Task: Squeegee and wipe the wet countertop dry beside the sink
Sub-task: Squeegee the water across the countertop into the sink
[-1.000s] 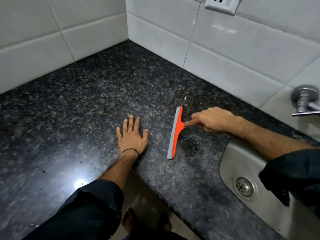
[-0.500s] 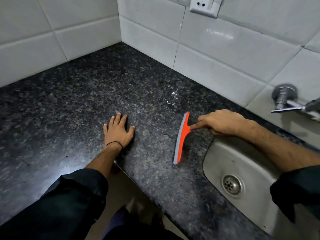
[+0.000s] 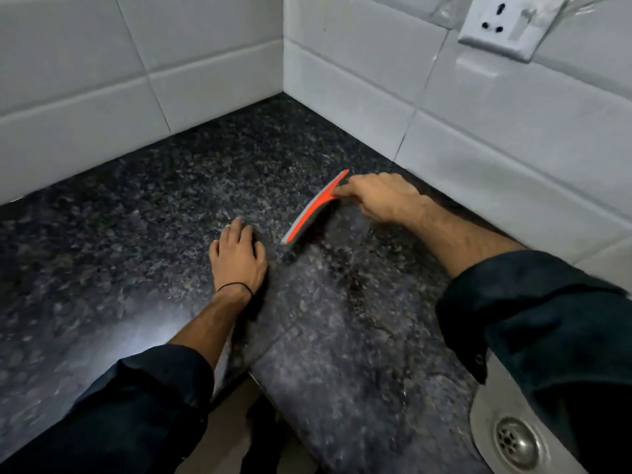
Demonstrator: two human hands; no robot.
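Note:
An orange squeegee (image 3: 313, 208) with a grey rubber blade rests edge-down on the dark speckled granite countertop (image 3: 154, 217), angled from near the back wall toward me. My right hand (image 3: 383, 198) is shut on its handle, which the fingers hide. My left hand (image 3: 237, 256) lies flat on the counter just left of the blade's near end, fingers together, a black band on the wrist. A wet streak (image 3: 352, 282) shows on the counter behind the blade.
A steel sink (image 3: 492, 415) with a round drain (image 3: 516, 439) sits at the bottom right. White tiled walls (image 3: 342, 83) meet in a corner behind the counter. A wall socket (image 3: 502, 25) is mounted at the upper right. The counter's front edge runs between my arms.
My right hand has carried the squeegee away from the sink, toward the back wall and corner. The view has swung left; the tap has left the frame. My left hand stays flat.

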